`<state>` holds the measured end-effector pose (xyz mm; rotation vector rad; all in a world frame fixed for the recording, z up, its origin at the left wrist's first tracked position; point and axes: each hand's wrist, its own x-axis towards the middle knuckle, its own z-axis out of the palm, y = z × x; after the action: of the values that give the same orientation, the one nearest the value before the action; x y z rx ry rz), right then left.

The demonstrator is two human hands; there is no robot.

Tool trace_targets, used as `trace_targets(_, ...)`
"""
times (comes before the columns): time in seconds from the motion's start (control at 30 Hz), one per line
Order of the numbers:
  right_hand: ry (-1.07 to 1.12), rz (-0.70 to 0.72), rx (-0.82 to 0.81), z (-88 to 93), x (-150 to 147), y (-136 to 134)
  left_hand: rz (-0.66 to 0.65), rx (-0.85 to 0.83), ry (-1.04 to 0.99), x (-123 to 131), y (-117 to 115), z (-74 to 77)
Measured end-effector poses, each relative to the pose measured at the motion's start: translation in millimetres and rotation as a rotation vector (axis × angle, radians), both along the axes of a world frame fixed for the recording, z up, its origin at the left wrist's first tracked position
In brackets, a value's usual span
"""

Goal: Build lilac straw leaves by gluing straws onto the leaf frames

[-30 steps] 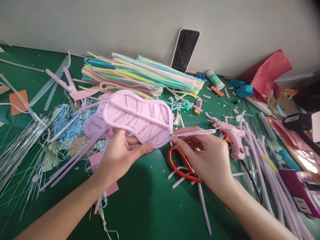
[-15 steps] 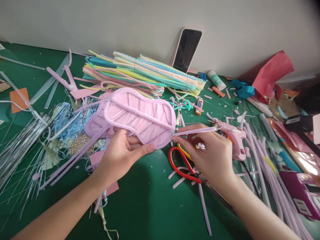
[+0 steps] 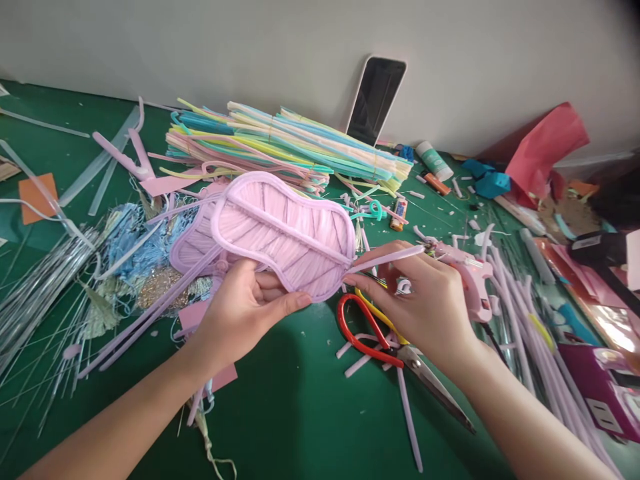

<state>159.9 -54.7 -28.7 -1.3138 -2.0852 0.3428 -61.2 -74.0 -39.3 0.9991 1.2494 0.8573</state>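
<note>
My left hand (image 3: 245, 308) grips the lower edge of a pink, leaf-shaped piece (image 3: 283, 233) made of lilac straws, holding it tilted above the green table (image 3: 300, 400). My right hand (image 3: 425, 300) pinches the lilac straw (image 3: 393, 258) that sticks out from the piece's right tip. Red-handled scissors (image 3: 373, 333) lie on the table just under my right hand. A pink glue gun (image 3: 470, 277) lies just beyond my right hand.
A bundle of pastel straws (image 3: 290, 150) lies behind the piece, and a phone (image 3: 375, 100) leans on the wall. Lilac straws (image 3: 530, 333) are heaped at right, silver and blue tinsel (image 3: 90, 267) at left, red paper (image 3: 545, 143) far right.
My right hand has moved slightly up and right along the protruding straw, uncovering the scissors' blades. The pink piece has risen and tilted a little.
</note>
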Motion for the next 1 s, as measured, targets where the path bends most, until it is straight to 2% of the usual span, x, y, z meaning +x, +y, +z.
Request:
trace_targets(0.2, -0.043, -0.072, -0.097, 3.8, 1, 5, 0.002, -0.026, -0.015, 0, 1, 0.3)
trace_targets(0.3, 0.024, -0.131, -0.294, 7.5, 3, 8, 0.002, -0.038, -0.059, 0, 2, 1.8)
trace_targets(0.43, 0.286, -0.045, -0.624, 15.8, 13, 14, -0.045, -0.085, -0.200, 0, 5, 4.5)
trace_targets(0.63, 0.472, -0.160, -0.651, 23.4, 31, 14, -0.039, -0.209, -0.305, -7, 12, 5.9)
trace_targets(0.8, 0.416, -0.010, -0.903, 25.0, 30, 5, -0.015, -0.265, -0.292, -16, 18, 8.2)
trace_targets(1.0, 0.629, 0.018, -1.070, 8.3, 23, -16, 0.043, -0.300, -0.290, -23, 21, 6.5)
